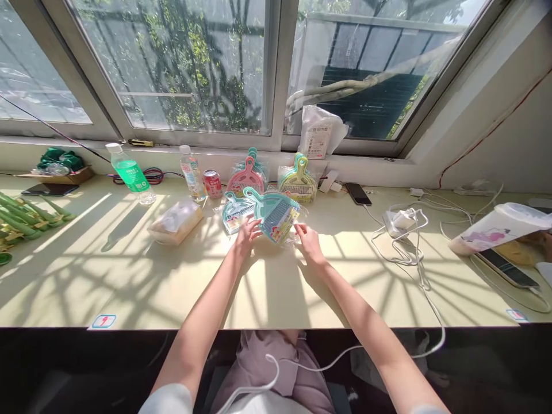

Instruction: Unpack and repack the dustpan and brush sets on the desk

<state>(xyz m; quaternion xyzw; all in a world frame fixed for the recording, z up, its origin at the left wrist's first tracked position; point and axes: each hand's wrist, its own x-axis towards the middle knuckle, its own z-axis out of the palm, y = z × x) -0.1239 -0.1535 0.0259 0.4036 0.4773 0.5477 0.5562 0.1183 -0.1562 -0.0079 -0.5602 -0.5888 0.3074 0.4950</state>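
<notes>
From the middle of the surface [276, 305], the left hand [246, 236] and right hand [309, 244] hold up a wrapped teal dustpan [268, 206], its handle toward ten o'clock; the left fingers pinch its edge at eight, the right fingers its clear wrapper at four. Farther left, at nine, lies a tissue pack [175, 223]; a second teal dustpan [233, 208] is just behind the held one, also toward nine. Beyond, pink dustpan [248, 172] at eleven, yellow dustpan [298, 175] at one, red can [212, 185] at ten.

Metal-framed windows [194, 63] behind sunlit pale table [142, 287] — barred shadows [278, 293] across it — white wall [513, 144] at right.
</notes>
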